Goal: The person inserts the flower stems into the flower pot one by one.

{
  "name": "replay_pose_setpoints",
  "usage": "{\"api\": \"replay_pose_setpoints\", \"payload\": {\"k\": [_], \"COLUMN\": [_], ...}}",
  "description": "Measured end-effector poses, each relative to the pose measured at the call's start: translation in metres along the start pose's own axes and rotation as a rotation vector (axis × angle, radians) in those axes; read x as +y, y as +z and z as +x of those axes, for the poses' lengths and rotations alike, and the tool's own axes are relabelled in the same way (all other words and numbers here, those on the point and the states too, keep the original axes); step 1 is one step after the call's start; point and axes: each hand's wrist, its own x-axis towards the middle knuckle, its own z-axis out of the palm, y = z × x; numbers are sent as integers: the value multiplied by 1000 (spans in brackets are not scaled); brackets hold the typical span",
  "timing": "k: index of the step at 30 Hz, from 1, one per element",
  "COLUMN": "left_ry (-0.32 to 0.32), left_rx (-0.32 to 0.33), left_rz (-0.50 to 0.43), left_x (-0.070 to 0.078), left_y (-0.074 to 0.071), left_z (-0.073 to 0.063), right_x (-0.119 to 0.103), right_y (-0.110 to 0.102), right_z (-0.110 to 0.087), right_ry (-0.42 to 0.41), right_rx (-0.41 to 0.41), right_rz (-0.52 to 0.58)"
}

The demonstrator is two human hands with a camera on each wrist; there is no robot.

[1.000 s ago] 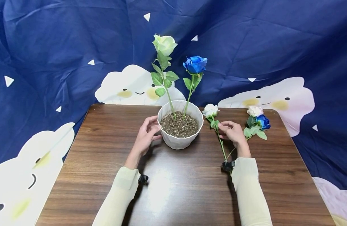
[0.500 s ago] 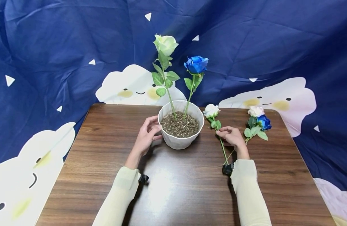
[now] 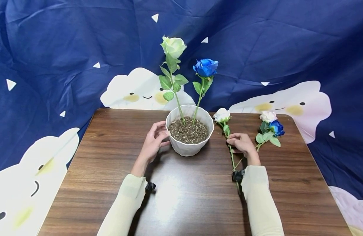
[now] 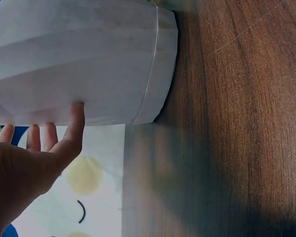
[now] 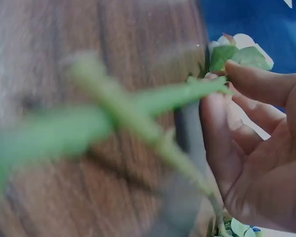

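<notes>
A white faceted flowerpot [image 3: 185, 149] with dark soil stands at the table's far side. Planted in it are a pale green rose [image 3: 174, 48] and a shorter blue rose [image 3: 205, 68]. My left hand [image 3: 152, 141] rests against the pot's left side, thumb in front and fingers spread along the wall; its thumb [image 4: 76, 121] touches the wall in the left wrist view. My right hand [image 3: 242, 144] pinches the stem of a white rose [image 3: 222, 115] between thumb and index finger. Close to the right wrist camera, the green stem [image 5: 180, 96] is blurred.
Right of my right hand lie another white rose [image 3: 268, 116] and a blue rose [image 3: 276, 127], their stems partly under my forearm. A wooden table [image 3: 110, 147] bears everything. Behind it hangs a dark blue cloth [image 3: 81, 39] with cloud prints.
My right hand has slid slightly toward me along the white rose's stem and now pinches it; the rose has shifted and turned a little. My left hand stays at the pot.
</notes>
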Motion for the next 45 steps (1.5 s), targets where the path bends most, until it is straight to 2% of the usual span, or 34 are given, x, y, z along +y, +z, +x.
{"api": "replay_pose_setpoints", "payload": {"k": [2, 6, 11, 15, 24, 30, 38, 45], "left_ry": [0, 0, 2, 1, 5, 1, 1, 1], "left_rx": [-1, 1, 2, -2, -1, -4, -4, -6], "left_rz": [-1, 0, 7, 6, 0, -5, 3, -4], "left_x": [0, -2, -3, -3, -2, -3, -2, -2], "left_y": [0, -1, -2, -1, -1, -1, -1, -1], "left_z": [0, 1, 2, 2, 1, 2, 1, 2], "right_x": [-1, -4, -12, -20, -33, -38, -50, -61], "right_y": [0, -1, -2, -2, -1, -1, 0, -3], "right_z": [-1, -3, -7, -10, -13, -14, -20, -26], "right_ry": [30, 34, -5, -55, -160, -226, -305, -330], "right_rx": [5, 16, 32, 60, 133, 145, 150, 146], "right_rz": [105, 279, 475, 586, 768, 862, 919, 942]}}
